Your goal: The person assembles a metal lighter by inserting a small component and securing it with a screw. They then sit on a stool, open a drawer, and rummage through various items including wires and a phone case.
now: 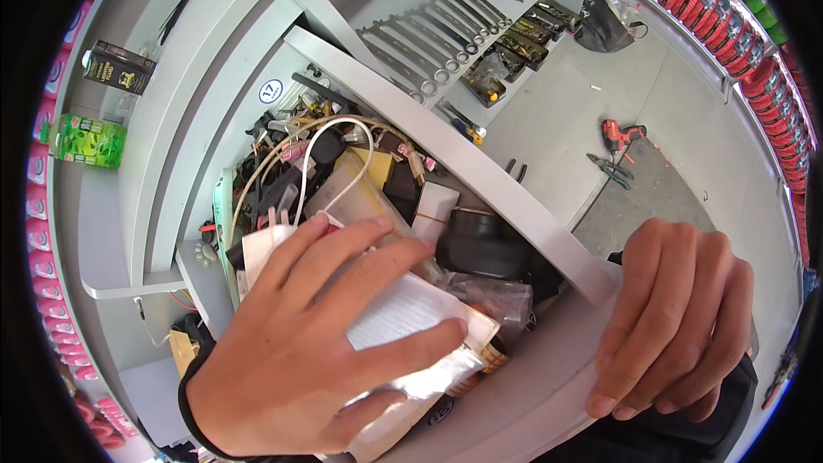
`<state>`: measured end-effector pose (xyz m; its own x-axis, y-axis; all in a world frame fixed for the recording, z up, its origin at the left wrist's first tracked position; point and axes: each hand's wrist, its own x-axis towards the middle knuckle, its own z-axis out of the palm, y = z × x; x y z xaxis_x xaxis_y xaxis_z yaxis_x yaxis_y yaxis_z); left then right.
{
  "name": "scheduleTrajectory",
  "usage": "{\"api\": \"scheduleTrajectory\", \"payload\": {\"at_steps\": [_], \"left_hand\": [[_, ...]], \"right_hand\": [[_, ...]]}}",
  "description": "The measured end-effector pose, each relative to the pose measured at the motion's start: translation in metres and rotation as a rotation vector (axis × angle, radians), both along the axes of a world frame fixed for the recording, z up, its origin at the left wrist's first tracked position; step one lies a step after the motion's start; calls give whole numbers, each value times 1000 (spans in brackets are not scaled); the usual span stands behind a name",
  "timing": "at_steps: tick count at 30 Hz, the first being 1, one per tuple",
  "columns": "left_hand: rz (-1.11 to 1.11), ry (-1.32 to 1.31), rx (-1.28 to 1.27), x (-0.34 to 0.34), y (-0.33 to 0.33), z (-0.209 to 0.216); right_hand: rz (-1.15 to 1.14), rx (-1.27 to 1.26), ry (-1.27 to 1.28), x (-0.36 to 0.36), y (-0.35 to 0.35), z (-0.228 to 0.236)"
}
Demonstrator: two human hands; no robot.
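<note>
My left hand (317,343) lies spread over a stack of white papers and card (394,317) in an open grey drawer. Its fingers are apart on the top sheet, and the thumb is down beside a shiny silvery wrapper (437,377). My right hand (677,317) is closed, fingers curled down at the edge of the drawer's near wall (540,369); its thumb is hidden. Around the papers the drawer holds a white looped cable (367,141), a black rounded case (483,244), a white box (435,206) and a clear plastic bag (497,298).
Beyond the drawer wall, a row of wrenches (429,39) lies on a grey surface near trays of small tools (514,51). A red drill (619,133) and pliers (610,170) lie farther right. At left stand a green bottle (90,140) and a black box (120,67).
</note>
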<state>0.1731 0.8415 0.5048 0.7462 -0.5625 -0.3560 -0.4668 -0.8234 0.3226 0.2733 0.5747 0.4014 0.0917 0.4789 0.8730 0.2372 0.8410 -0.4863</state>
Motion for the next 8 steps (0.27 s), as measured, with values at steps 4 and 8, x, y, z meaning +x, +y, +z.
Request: {"api": "scheduleTrajectory", "payload": {"at_steps": [4,8], "left_hand": [[53,-60,74,-2,4,7],[122,-273,285,-9,-5,9]], "right_hand": [[16,6,-16,-1,1,0],[-16,-26,-15,-4,-3,0]]}}
